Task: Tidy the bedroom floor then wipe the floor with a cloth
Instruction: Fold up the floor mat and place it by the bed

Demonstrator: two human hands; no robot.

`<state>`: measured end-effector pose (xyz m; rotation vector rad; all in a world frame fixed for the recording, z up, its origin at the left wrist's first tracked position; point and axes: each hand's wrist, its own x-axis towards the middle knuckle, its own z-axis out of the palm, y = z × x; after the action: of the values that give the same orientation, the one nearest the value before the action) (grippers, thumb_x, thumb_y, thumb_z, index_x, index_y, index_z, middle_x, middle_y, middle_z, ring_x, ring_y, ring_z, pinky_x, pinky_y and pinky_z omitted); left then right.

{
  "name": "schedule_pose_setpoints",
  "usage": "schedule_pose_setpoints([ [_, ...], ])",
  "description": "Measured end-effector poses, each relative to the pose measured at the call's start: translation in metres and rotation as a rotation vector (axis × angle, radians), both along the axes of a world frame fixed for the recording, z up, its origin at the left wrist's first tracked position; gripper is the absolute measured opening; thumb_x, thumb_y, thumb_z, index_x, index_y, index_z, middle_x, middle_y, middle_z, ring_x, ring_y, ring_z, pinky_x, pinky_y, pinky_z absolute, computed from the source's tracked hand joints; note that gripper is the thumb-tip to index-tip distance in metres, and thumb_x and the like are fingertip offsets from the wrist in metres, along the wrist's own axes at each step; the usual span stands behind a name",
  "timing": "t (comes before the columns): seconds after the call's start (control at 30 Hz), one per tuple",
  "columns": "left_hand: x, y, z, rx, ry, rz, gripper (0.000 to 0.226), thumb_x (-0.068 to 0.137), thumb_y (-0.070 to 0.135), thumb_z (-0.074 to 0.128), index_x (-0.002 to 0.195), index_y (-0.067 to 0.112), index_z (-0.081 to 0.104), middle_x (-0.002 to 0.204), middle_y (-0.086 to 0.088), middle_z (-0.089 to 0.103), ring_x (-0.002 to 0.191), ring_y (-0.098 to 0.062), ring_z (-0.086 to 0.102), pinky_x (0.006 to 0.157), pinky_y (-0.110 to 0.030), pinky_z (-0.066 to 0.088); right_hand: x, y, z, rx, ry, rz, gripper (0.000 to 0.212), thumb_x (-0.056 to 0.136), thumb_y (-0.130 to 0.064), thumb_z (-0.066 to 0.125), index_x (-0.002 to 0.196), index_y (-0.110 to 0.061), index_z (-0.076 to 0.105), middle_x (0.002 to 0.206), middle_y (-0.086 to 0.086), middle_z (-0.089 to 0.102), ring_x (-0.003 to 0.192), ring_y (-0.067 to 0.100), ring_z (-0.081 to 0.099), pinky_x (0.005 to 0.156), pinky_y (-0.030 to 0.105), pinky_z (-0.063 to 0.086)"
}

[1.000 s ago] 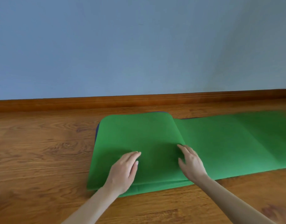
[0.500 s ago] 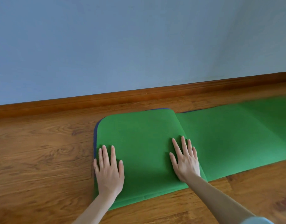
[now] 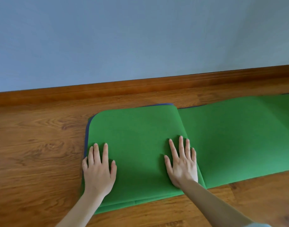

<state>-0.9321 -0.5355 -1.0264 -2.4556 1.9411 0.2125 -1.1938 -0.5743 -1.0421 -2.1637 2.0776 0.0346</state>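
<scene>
Hands flat on the folded end of a green mat

Left hand (image 3: 98,169) and right hand (image 3: 183,163) both press with straight fingers on the folded part of the mat (image 3: 137,145), which lies on the wooden floor (image 3: 34,145) near the skirting board (image 3: 107,89). The unfolded length runs away to the right along the wall, so the right hand is nearer to it; nothing stands in the way.

Wooden floor (image 3: 34,145), green mat (image 3: 230,136) lying on it, left end folded over, near the skirting board (image 3: 140,87)
</scene>
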Motion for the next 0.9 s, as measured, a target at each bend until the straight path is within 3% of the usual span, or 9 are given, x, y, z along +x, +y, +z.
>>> schedule_pose_setpoints([
  [0.17,-0.003,0.014,-0.002,-0.054,0.010,0.032,0.064,0.091,0.043,0.019,0.143,0.009,0.035,0.148,-0.021,0.033,0.137,-0.035,0.031,0.106,-0.054,0.029,-0.001,-0.001,0.002,-0.011,-0.088,0.001,0.067,0.093,-0.056,0.003,0.148,-0.024,0.025,0.155,0.013,0.017,0.143,0.035,0.017,0.113,0.047,0.014],
  [0.33,-0.005,0.023,0.002,-0.070,0.001,0.066,0.060,0.093,0.043,0.022,0.146,0.016,0.030,0.152,-0.020,0.024,0.143,-0.034,0.012,0.111,-0.054,0.011,-0.007,-0.002,0.011,0.025,-0.169,0.048,0.075,0.082,-0.059,-0.005,0.150,-0.030,0.005,0.157,0.008,-0.009,0.145,0.029,-0.009,0.116,0.045,0.004],
  [0.43,-0.006,0.016,0.017,-0.045,0.116,0.185,0.064,0.098,0.041,0.033,0.151,0.015,0.008,0.157,-0.017,0.002,0.145,-0.031,-0.002,0.116,-0.048,0.004,-0.013,-0.003,0.018,0.052,-0.161,0.074,0.079,0.076,-0.060,-0.013,0.149,-0.032,-0.005,0.157,0.008,-0.015,0.144,0.027,-0.015,0.116,0.041,-0.001],
  [0.53,0.003,-0.007,0.040,-0.148,0.317,0.384,0.075,0.095,0.040,0.042,0.150,0.007,0.002,0.154,-0.018,0.018,0.140,-0.036,0.021,0.113,-0.049,0.021,-0.013,-0.004,0.024,0.061,-0.165,0.067,0.080,0.075,-0.062,-0.013,0.149,-0.033,-0.005,0.157,0.008,-0.014,0.145,0.026,-0.013,0.117,0.040,0.000],
  [0.63,0.030,-0.033,0.056,-0.090,0.478,0.549,0.068,0.094,0.043,0.046,0.145,0.004,0.025,0.146,-0.017,0.037,0.132,-0.037,0.036,0.108,-0.051,0.031,-0.009,-0.002,0.032,0.084,-0.197,0.031,0.064,0.092,-0.059,0.008,0.150,-0.033,-0.002,0.158,0.008,-0.011,0.145,0.024,-0.012,0.117,0.041,0.002],
  [0.73,0.042,-0.045,0.067,-0.019,0.752,0.621,0.055,0.094,0.040,0.050,0.135,0.005,0.043,0.134,-0.011,0.051,0.121,-0.032,0.048,0.099,-0.043,0.037,-0.008,0.000,0.040,0.095,-0.259,0.000,0.057,0.099,-0.047,0.022,0.150,-0.032,0.002,0.158,0.008,-0.008,0.146,0.023,-0.010,0.117,0.040,0.002],
  [0.8,0.044,-0.045,0.068,-0.063,0.817,0.592,0.049,0.093,0.035,0.054,0.130,0.003,0.047,0.110,-0.004,0.059,0.103,-0.027,0.053,0.087,-0.038,0.038,-0.008,0.002,0.043,0.113,-0.265,-0.016,0.056,0.100,-0.045,0.022,0.151,-0.032,0.002,0.159,0.008,-0.008,0.146,0.023,-0.009,0.117,0.039,0.002],
  [0.87,0.044,-0.042,0.068,-0.089,0.792,0.535,0.040,0.093,0.031,0.056,0.120,0.002,0.054,0.079,0.007,0.049,0.083,-0.021,0.051,0.073,-0.030,0.036,-0.007,0.005,0.045,0.126,-0.270,-0.038,0.056,0.100,-0.044,0.023,0.151,-0.032,0.003,0.159,0.009,-0.007,0.146,0.024,-0.008,0.117,0.039,0.003],
  [0.9,0.046,-0.040,0.067,-0.095,0.785,0.525,0.034,0.092,0.030,0.057,0.113,0.003,0.056,0.076,0.006,0.048,0.083,-0.023,0.053,0.070,-0.030,0.037,-0.006,0.006,0.047,0.130,-0.268,-0.047,0.055,0.100,-0.043,0.023,0.151,-0.031,0.004,0.159,0.009,-0.006,0.146,0.025,-0.007,0.117,0.040,0.004],
])
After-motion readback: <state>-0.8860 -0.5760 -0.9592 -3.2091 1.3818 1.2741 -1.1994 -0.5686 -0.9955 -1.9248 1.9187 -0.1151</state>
